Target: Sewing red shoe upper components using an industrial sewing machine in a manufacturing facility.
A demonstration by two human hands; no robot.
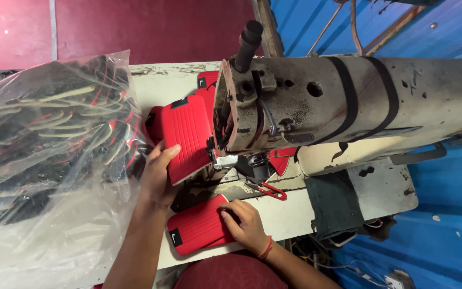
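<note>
Here, from the head view: left hand [159, 174] at frame centre-left, thumb and fingers closed on the lower edge of a red ribbed panel [188, 136] stood up against the head of the worn sewing machine [348, 104]. Right hand [247, 225] at lower centre, fingers curled and pressing flat on a second red ribbed panel [199, 230], not clamped round it. Below the needle area, red-handled snips [271, 190] on the white table [290, 214]. At left, a clear plastic bag [49, 160] stuffed with black, red and cream pieces.

Likely trouble: fingertips close to the presser foot, so a nip if fed too near; bag leaning against the left forearm, possibly nudging the held panel askew.

Panels: bright red, parallel stitched ribs, rounded corners, small black tab at one end, pale edging.
</note>
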